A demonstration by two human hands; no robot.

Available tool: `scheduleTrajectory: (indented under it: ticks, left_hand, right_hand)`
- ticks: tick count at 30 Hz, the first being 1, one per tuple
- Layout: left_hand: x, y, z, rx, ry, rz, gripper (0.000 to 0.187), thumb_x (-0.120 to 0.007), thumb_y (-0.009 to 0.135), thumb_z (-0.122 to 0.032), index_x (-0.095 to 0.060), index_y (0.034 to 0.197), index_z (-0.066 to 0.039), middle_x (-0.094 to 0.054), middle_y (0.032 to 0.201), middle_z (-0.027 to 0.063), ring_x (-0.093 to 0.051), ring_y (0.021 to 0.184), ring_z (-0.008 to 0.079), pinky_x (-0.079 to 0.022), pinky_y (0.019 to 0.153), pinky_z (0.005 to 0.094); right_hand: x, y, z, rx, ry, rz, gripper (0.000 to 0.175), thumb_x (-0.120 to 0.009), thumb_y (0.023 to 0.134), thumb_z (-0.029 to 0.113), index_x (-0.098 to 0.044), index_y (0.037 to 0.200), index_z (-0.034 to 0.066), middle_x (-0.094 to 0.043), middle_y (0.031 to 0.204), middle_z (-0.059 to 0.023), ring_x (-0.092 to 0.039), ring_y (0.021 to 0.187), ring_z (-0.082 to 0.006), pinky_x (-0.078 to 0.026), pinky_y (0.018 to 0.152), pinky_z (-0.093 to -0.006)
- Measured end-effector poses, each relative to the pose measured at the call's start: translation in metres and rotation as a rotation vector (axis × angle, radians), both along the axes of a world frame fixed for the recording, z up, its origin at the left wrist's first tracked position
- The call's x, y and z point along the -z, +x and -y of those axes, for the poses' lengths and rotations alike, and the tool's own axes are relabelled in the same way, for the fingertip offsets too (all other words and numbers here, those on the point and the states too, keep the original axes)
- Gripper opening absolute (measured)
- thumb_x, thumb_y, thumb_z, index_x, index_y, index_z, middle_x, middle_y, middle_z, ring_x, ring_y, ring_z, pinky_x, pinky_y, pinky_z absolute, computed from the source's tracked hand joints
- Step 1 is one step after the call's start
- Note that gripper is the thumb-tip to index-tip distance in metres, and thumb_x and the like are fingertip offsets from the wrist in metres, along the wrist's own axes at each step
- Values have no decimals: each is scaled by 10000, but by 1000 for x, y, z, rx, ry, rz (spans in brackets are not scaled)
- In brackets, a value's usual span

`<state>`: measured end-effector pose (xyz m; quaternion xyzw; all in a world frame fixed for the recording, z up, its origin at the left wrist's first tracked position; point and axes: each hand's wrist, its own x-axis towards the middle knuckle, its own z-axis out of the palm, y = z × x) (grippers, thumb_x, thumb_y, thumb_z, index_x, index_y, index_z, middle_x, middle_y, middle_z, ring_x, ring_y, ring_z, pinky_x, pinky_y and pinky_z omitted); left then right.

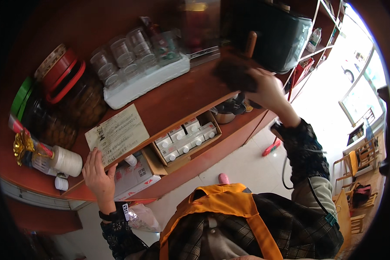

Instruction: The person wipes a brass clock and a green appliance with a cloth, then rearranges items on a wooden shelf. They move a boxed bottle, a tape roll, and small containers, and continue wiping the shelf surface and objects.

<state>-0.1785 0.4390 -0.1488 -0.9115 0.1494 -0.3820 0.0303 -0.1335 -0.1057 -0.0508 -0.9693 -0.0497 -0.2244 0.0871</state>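
Observation:
My right hand grips a dark, blurred cloth at the right part of a reddish-brown wooden shelf. Close behind the cloth stand an upright wooden handle and a large dark glossy appliance or case. My left hand rests at the shelf's front edge, its fingers on the lower corner of a handwritten paper sheet and its thumb at the edge. Above the sheet sits a white tray with several clear glasses.
Large jars with a red lid and a green lid stand left, near a thread spool. Below are an open carton of white-capped boxes, a metal pot and a white carton. Wooden chairs stand far right.

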Motion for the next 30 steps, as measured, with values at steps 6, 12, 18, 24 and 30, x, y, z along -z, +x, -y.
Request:
scheduleTrajectory:
  ticks: [6, 12, 18, 24, 30]
  left_hand:
    - [-6, -3, 1, 178, -69, 73, 436, -733, 920, -356, -643, 1228, -60, -672, 1293, 104, -635, 1193, 324, -478, 982, 465]
    - [-32, -12, 24, 445, -304, 139, 212, -688, 810, 68, -659, 990, -40, -694, 985, 103, -682, 949, 329, -517, 873, 434]
    - [-110, 7, 54, 545, -548, 284, 213, -639, 861, 74, -658, 1060, 1, -705, 1022, 149, -681, 934, 329, -538, 879, 394]
    - [-227, 102, 106, 621, -603, 580, 109, -652, 930, -12, -692, 1031, -18, -717, 948, 116, -703, 864, 265, -547, 783, 342]
    - [-293, 193, 139, 539, -276, 945, 130, -650, 949, -53, -687, 1074, -63, -724, 987, 102, -710, 903, 308, -566, 794, 378]
  right_hand:
    - [119, -103, 75, 200, 689, -68, 523, -788, 684, 158, -669, 1183, 53, -726, 1072, -178, -723, 992, -293, -561, 884, -393]
    - [310, -169, 48, 473, 1269, -374, 275, -721, 762, 16, -663, 1019, -62, -705, 836, -126, -706, 688, -242, -596, 611, -376]
    - [390, -198, 9, 436, 1221, -687, 307, -787, 737, 129, -720, 974, -55, -720, 818, -94, -691, 710, -195, -569, 658, -350]
    - [414, -168, 3, 340, 1362, -675, 357, -795, 739, 135, -713, 1020, -70, -730, 873, -109, -692, 755, -205, -572, 695, -345]
    - [420, -163, 10, 365, 1413, -647, 379, -787, 751, 115, -698, 1061, -82, -727, 888, -115, -690, 766, -207, -574, 702, -343]
